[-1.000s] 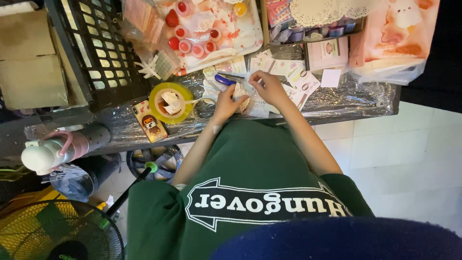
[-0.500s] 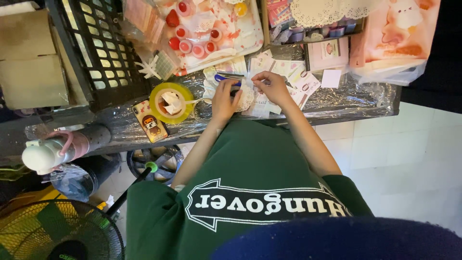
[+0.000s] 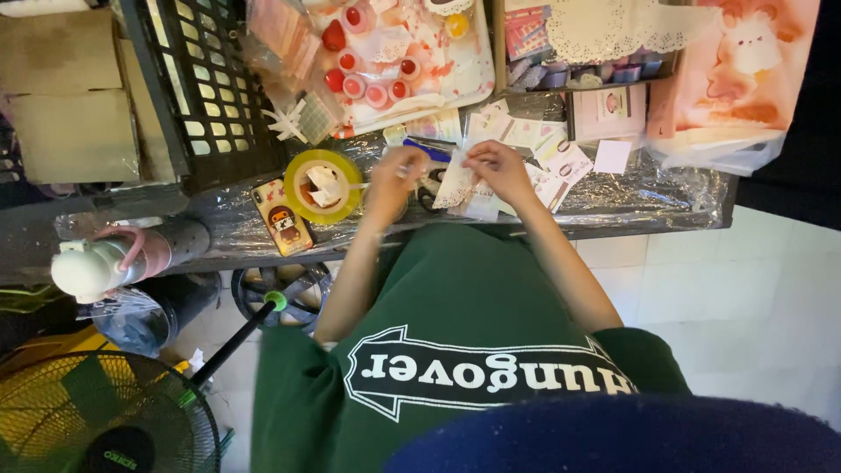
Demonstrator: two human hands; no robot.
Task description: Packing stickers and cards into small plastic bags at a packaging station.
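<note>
Hands work best close together: left hand (image 3: 392,180) and right hand (image 3: 501,168) both pinch the white paper doily (image 3: 458,182), so gentle, even tension should avoid tearing.

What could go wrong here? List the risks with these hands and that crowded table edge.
The left hand and right hand pull at a small white paper piece; it might tear. The phone lies near the table's front edge and could get knocked off. The yellow tape roll sits close to the left hand.
</note>
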